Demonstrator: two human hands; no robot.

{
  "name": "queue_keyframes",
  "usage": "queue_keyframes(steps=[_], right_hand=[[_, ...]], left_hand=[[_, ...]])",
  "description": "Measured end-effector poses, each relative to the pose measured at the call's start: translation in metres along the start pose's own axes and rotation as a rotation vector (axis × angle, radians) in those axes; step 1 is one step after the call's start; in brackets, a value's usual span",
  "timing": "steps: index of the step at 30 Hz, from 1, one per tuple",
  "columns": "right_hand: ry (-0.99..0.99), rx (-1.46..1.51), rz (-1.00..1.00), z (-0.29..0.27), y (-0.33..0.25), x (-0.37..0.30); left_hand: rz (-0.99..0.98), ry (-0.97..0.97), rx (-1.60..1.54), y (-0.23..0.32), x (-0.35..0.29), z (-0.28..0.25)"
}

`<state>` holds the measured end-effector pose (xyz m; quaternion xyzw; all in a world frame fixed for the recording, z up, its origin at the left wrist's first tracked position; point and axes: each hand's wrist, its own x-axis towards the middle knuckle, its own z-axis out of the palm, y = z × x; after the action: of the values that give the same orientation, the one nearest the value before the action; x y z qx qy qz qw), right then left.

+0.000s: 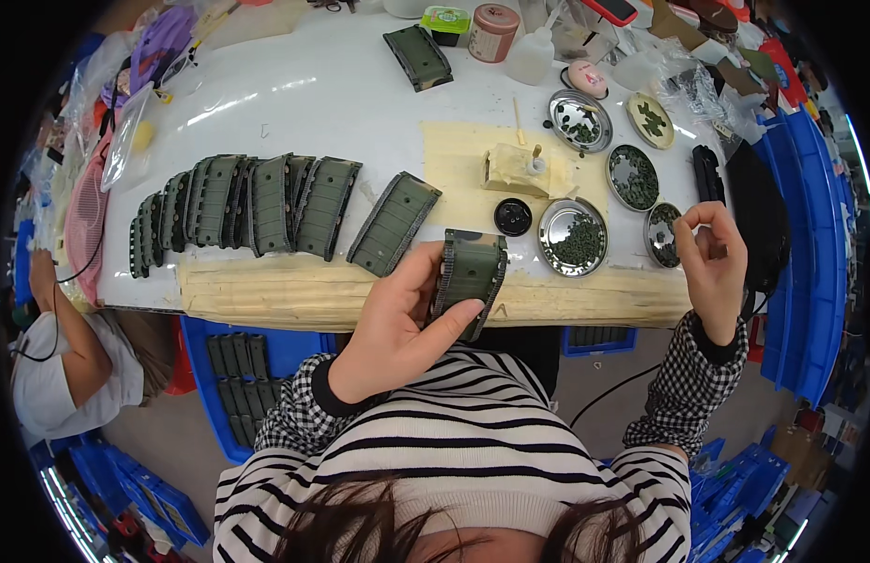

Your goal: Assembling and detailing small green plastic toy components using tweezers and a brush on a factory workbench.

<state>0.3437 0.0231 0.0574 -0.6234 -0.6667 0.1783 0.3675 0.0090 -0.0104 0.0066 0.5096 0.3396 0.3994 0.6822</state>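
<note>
My left hand (pixel 390 340) is wrapped round a dark green model part (pixel 471 270) with ribbed, track-like long edges, held up at the table's front edge. Its thumb lies across the part's lower face. To the right, my right hand (pixel 717 267) has thumb and forefinger pinched together beside a small metal dish (pixel 649 244) of dark green bits. Whatever is in that pinch is too small to make out. A similar green part (pixel 395 223) lies just beyond my left hand, and a row of such parts (pixel 325 208) stretches leftward.
Round metal dishes (pixel 546 251) of small green pieces, a black round cup (pixel 512 217) and a taped block (pixel 524 172) stand ahead. A further green part (pixel 417 57) lies at the back. Below left, a blue crate (pixel 210 413) holds more parts. A person (pixel 74 361) sits at far left.
</note>
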Motion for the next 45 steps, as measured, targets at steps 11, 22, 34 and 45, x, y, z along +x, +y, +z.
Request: queue_keyframes(steps=[11,22,34,45], right_hand=[[-0.070,0.156,-0.702,0.106,-0.099,-0.017],[-0.035,0.000,-0.864,0.118,-0.099,-0.022],[0.047,0.118,-0.616,0.116,-0.107,-0.019],[0.079,0.084,-0.655,0.127,-0.107,-0.003]], left_hand=[[0.181,0.093,-0.176,0.007,0.000,0.013],[0.197,0.040,0.076,-0.007,-0.002,-0.006],[0.283,0.195,0.080,0.002,0.000,0.009],[0.453,0.271,0.579,0.002,0.001,0.009]])
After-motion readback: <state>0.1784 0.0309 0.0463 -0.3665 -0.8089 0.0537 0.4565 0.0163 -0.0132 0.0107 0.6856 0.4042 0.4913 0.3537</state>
